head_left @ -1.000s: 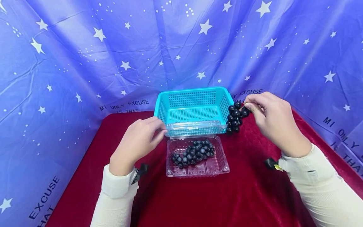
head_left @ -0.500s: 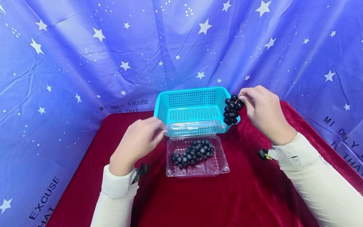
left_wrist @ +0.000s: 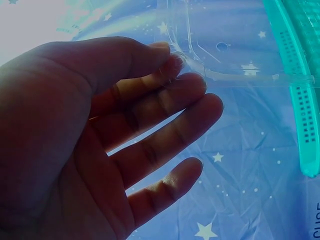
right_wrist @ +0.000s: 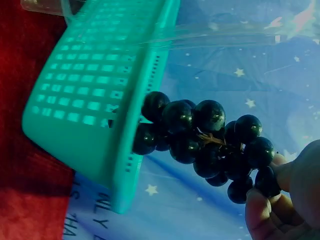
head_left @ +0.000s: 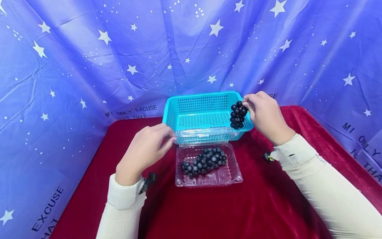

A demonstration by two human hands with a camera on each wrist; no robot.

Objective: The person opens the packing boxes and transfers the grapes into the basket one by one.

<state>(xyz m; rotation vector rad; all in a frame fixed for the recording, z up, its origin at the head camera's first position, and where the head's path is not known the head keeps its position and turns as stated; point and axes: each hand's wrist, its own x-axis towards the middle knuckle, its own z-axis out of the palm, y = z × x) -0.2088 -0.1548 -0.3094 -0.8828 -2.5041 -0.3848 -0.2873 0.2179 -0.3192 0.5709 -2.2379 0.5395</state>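
My right hand [head_left: 264, 114] pinches a small bunch of dark grapes [head_left: 237, 116] by its top. The bunch hangs at the right end of a turquoise basket [head_left: 203, 97]; in the right wrist view its lower grapes [right_wrist: 155, 106] reach past the basket rim [right_wrist: 131, 150]. With thumb and forefinger my left hand [head_left: 146, 149] pinches the corner of a raised clear plastic lid [head_left: 206, 132], its other fingers [left_wrist: 175, 140] spread apart. The lid belongs to a clear clamshell box [head_left: 232, 177] in front of the basket. A larger bunch of dark grapes [head_left: 203, 162] lies in that box.
A dark red cloth [head_left: 209, 212] covers the table under the box and basket. Behind and at both sides hangs a blue curtain [head_left: 191, 49] with white stars and printed words.
My right hand has moved left with the small grape bunch, from outside the basket's right end to over that end. The left hand stays at the lid.
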